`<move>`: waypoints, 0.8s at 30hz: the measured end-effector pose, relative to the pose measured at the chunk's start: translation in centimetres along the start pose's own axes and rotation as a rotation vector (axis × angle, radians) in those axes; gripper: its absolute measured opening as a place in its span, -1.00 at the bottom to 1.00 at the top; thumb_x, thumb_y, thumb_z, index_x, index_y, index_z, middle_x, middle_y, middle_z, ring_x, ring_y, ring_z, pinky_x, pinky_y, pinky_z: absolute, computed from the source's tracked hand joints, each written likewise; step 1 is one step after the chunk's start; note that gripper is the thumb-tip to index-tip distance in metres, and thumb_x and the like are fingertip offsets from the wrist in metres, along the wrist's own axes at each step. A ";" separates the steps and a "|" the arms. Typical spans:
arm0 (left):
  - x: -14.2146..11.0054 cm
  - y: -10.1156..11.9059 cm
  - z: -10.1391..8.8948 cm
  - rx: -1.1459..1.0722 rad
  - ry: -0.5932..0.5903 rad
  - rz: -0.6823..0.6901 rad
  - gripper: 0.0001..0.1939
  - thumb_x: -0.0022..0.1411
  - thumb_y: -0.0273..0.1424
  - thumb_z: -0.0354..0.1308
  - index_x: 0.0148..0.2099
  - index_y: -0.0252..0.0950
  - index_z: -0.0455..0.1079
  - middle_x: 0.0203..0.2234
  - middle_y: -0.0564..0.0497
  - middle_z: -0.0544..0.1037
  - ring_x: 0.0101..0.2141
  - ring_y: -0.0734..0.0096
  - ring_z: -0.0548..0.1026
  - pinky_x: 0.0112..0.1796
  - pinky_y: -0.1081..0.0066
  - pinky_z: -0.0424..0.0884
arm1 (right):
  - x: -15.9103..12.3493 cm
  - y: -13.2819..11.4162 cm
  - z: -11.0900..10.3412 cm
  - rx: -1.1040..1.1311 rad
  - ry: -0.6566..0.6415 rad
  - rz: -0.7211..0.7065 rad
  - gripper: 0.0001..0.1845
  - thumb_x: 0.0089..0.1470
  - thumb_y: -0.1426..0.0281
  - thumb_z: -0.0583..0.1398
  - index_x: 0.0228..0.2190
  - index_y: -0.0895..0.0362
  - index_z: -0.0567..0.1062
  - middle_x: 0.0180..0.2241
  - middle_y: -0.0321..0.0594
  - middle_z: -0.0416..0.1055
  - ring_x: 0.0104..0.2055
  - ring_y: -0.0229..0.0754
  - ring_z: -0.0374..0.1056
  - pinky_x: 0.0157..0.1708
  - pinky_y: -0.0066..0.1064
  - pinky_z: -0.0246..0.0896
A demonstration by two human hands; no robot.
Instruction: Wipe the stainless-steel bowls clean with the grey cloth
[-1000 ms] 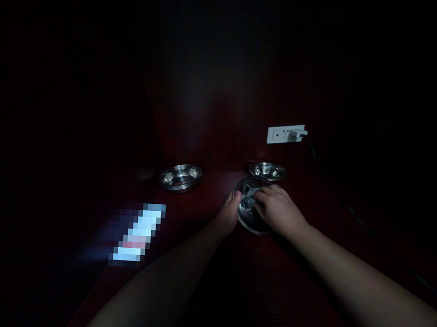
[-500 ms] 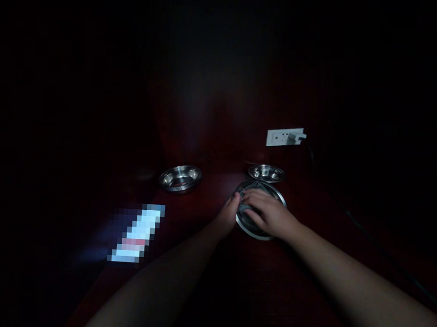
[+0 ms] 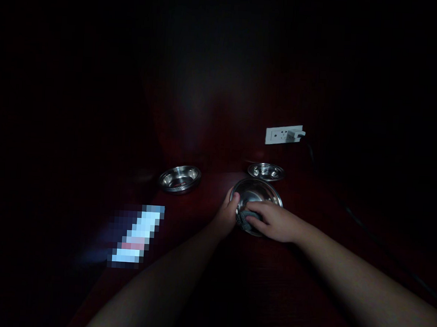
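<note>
My left hand (image 3: 225, 217) is closed on the left rim of a shiny steel bowl (image 3: 263, 190), thumb over the edge and fingers behind it. The bowl's hollow is tilted towards me. Inside it, my right hand (image 3: 276, 221) presses a dark grey patterned cloth (image 3: 247, 220) against the near left part of the wall. The fingers are bent over the cloth and hide part of it.
Several stacked steel bowls (image 3: 180, 179) stand at the left on the dark red table (image 3: 209, 192). Another steel bowl (image 3: 266, 172) sits just behind the held one. A blurred bright screen (image 3: 136, 235) lies left. A socket plate (image 3: 283, 135) with a plugged charger and cable (image 3: 366, 229) is at the right.
My right hand has moved the cloth from the bowl's upper middle down to its near left side. The held bowl has tilted and shifted slightly left and up. My left hand keeps its hold.
</note>
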State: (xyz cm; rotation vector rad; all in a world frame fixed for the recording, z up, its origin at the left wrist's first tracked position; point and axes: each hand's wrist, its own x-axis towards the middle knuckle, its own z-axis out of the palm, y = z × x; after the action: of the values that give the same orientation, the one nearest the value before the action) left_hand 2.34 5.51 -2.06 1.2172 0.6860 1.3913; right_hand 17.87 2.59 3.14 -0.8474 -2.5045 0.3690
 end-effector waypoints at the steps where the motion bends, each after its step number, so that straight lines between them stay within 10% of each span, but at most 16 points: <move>1: 0.0 0.1 0.0 -0.003 -0.002 -0.002 -0.49 0.21 -0.06 0.04 0.08 -0.27 0.29 -0.03 -0.10 0.47 0.00 0.21 0.40 0.07 0.24 0.21 | 0.0 0.0 0.0 -0.005 -0.002 0.003 -0.88 0.13 0.43 0.08 -0.34 0.14 0.42 -0.38 -0.21 0.44 -0.36 -0.20 0.33 -0.30 -0.35 0.18; 24: -0.8 0.8 0.4 -0.132 -0.057 -0.234 -0.37 0.13 0.03 0.07 0.05 -0.35 0.39 -0.05 -0.15 0.52 0.09 0.11 0.36 0.15 0.16 0.13 | -0.3 0.0 0.5 0.068 0.015 -0.056 -0.83 -0.14 0.59 0.15 -0.42 0.12 0.38 -0.41 -0.28 0.38 -0.36 -0.23 0.27 -0.31 -0.41 0.18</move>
State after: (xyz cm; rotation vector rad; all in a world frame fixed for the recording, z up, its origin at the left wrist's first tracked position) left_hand 2.31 4.50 -1.40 1.0343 0.6636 1.1842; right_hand 17.89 2.37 2.62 -0.7486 -2.4811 0.4250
